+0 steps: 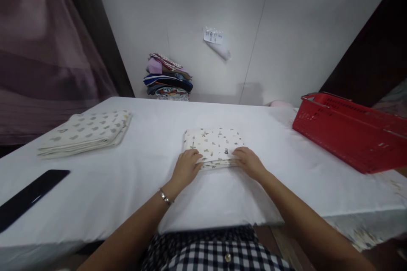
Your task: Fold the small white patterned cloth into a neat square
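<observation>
In the middle of the white-covered table lies a folded white cloth (216,142) with small printed figures in brown, green and grey. My left hand (187,165) grips its near left corner, thumb on top and fingers at the folded edge. At the near right corner my right hand (249,161) holds the same cloth, its thumb and fingers closed on the layers. The fingertips under the edge are partly hidden. A bracelet (164,197) circles my left wrist.
Another folded cloth with grey-green prints (87,131) lies at the left, with a black flat slab (28,197) nearer me. A red basket (346,131) stands at the right. Stacked folded textiles (168,78) sit by the back wall, where a paper label (213,36) hangs.
</observation>
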`<state>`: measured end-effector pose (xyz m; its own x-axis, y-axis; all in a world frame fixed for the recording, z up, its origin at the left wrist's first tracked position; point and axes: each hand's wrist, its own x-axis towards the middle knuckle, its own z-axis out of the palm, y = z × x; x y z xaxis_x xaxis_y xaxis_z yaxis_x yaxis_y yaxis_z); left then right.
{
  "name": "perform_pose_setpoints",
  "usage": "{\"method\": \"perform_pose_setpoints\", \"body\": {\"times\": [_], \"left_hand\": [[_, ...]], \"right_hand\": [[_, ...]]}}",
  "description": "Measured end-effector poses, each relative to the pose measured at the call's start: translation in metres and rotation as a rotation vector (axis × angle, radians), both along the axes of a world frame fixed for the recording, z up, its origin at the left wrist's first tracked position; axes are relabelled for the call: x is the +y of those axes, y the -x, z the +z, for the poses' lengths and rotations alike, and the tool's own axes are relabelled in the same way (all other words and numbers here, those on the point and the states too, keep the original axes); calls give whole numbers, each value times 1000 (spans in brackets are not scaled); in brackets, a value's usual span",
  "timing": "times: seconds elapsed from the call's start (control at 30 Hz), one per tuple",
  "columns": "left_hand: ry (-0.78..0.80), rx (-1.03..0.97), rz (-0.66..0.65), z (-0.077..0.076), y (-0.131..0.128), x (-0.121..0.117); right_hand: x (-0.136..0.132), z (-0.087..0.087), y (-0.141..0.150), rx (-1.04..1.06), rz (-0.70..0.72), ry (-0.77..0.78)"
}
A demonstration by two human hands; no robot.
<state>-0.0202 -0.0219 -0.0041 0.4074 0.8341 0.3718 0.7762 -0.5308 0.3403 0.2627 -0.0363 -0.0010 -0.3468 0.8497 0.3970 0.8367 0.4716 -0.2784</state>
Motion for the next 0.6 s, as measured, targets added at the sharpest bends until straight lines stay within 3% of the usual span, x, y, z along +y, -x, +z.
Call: {"method": "perform_pose_setpoints", "body": {"times": [0.07,0.23,0.4,0.6], "left_hand": [[59,-2,-40,1,-6,8],[100,-5,-51,1,-10,18],[-78,26,-59,-5,-14,16],[-225,92,-189,-11,-26,14]], "right_hand": [[6,-5,9,-11,117,-6],[15,-14,16,-2,117,31],[14,-9,20,34,71,55],[17,-13,25,12,24,15]]}}
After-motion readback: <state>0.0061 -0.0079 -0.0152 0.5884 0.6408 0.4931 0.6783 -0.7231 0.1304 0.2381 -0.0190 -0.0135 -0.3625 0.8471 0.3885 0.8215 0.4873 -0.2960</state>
